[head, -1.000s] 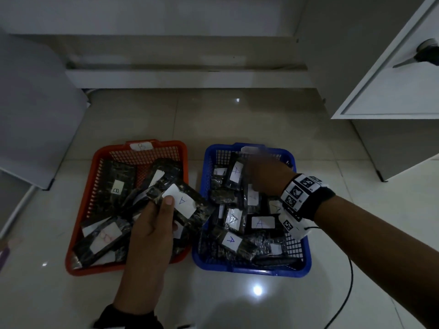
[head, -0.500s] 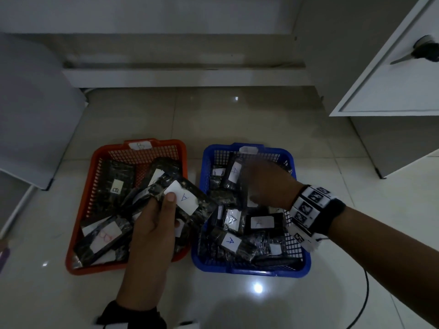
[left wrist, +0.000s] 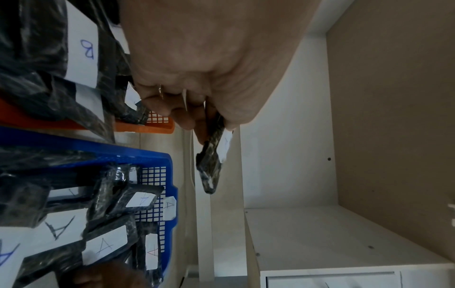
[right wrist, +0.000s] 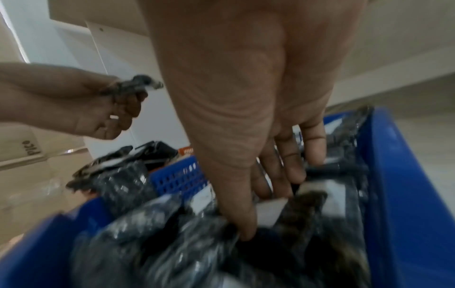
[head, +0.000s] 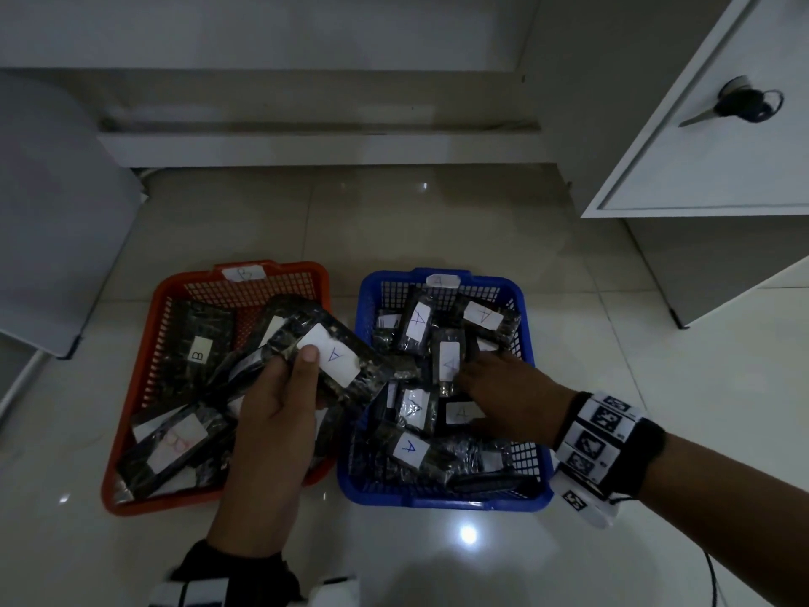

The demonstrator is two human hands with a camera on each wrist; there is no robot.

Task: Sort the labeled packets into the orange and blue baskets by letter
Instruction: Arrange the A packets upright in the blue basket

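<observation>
My left hand [head: 302, 365] grips a dark packet labelled A [head: 350, 378] above the orange basket [head: 144, 357], thumb on the white label. In the left wrist view my left hand [left wrist: 197, 117] pinches that packet [left wrist: 211, 165] edge-on. The orange basket carries a B tag and holds several dark packets, one marked B [head: 199, 350]. The blue basket [head: 437, 503] carries an A tag and is full of A packets. My right hand [head: 494, 387] lies inside it with straight fingers [right wrist: 290, 171] pushed among the packets, holding none.
Both baskets stand side by side on a glossy tiled floor. An open white cabinet door with a key [head: 744, 105] juts out at the upper right. A white panel [head: 52, 234] leans at the left. A black cable [head: 711, 580] trails at the lower right.
My right hand has drawn back from the far end of the blue basket to its middle and lowered onto the packets. My left hand keeps the A packet over the orange basket.
</observation>
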